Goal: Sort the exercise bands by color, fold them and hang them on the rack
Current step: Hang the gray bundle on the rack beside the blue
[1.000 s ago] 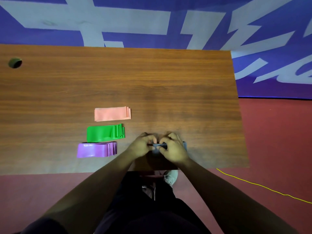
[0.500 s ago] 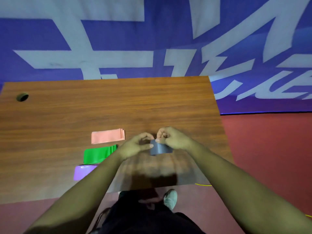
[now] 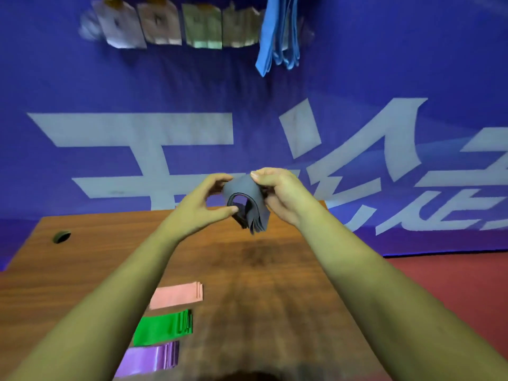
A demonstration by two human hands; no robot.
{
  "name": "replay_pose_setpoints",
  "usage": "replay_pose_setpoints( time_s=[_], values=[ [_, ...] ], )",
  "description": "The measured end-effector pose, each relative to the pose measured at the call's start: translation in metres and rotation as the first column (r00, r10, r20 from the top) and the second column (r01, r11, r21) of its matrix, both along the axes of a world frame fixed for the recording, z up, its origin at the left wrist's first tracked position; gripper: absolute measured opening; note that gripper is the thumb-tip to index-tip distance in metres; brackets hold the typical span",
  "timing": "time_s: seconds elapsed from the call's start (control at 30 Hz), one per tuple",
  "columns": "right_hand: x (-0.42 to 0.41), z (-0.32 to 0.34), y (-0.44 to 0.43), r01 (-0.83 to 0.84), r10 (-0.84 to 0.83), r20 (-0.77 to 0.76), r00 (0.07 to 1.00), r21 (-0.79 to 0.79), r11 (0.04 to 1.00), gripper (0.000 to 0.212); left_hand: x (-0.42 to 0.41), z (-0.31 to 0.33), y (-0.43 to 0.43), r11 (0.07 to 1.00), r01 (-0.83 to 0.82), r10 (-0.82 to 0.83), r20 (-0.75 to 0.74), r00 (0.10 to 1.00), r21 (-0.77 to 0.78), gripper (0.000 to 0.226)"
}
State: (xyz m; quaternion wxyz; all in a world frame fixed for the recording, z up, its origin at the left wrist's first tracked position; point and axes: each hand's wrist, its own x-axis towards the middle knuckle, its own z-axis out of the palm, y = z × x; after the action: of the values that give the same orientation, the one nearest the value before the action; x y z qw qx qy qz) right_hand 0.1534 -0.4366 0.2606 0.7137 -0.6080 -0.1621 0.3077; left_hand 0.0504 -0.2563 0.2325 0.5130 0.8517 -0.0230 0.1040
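A folded grey band (image 3: 251, 199) is lifted above the far part of the table, bent into an open loop. My right hand (image 3: 277, 192) pinches its top edge, and my left hand (image 3: 204, 204) holds its left side with thumb and fingers. On the table, near its front left, lie three folded bands in a column: pink (image 3: 177, 295), green (image 3: 163, 327) and purple (image 3: 149, 358). High on the wall hangs a blurred rack (image 3: 170, 26) with a blue band (image 3: 277, 31) draped from it.
The wooden table (image 3: 247, 270) has a round cable hole (image 3: 61, 237) at its far left. A blue banner with pale lettering covers the wall behind. Red floor (image 3: 453, 284) lies to the right of the table.
Both hands lifted the grey band off the table's front edge and carried it up and away. The view tilted upward, bringing the rack and blue band into sight.
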Motion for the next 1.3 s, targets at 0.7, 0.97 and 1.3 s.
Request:
replay_pose_setpoints(
  time_s=[0.7,0.97,1.3],
  values=[
    [0.026,0.160,0.049,0.267,-0.078,0.845,0.530,-0.078,0.961,0.031,0.050,0.209,0.051,0.998,-0.041,0.048,0.210,0.977,-0.041,0.042],
    [0.052,0.224,0.058,0.411,-0.285,0.886,0.365,0.121,0.904,0.017,0.096,0.262,0.061,0.999,-0.047,0.043,0.369,0.928,0.000,0.031],
    [0.079,0.241,0.089,0.658,-0.352,0.936,-0.012,0.273,0.702,0.022,0.148,0.283,0.046,0.979,-0.196,0.197,0.530,0.825,-0.058,0.017]
  ],
)
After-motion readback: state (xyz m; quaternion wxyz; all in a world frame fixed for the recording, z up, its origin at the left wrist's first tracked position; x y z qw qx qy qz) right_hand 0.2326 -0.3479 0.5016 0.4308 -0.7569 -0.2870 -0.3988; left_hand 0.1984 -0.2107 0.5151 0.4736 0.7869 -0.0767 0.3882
